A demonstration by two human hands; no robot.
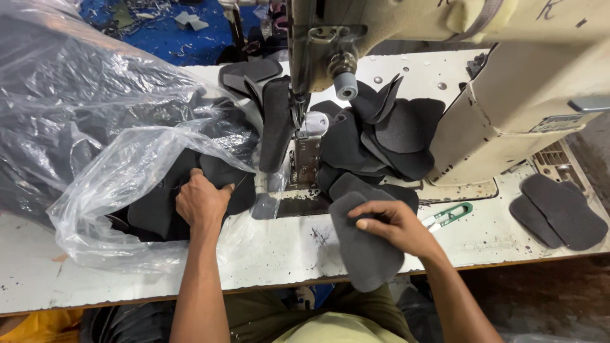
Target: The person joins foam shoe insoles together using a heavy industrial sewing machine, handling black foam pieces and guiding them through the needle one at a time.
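My left hand point(202, 202) reaches into the mouth of a large clear plastic bag point(95, 146) and rests on a stack of dark grey fabric pieces point(155, 209) inside it, fingers closed over the top piece. My right hand point(391, 223) presses flat on a grey oval fabric piece point(365, 254) that lies at the table's front edge, partly overhanging it. Behind that piece, a heap of similar dark grey pieces point(381, 140) is piled by the needle area of a cream sewing machine point(508, 95).
A green thread snipper point(450, 215) lies on the white table point(286, 254) right of my right hand. Two more grey pieces point(558, 213) lie at the far right. Dark pieces point(260, 95) stand behind the needle. Blue floor with scraps shows at the back.
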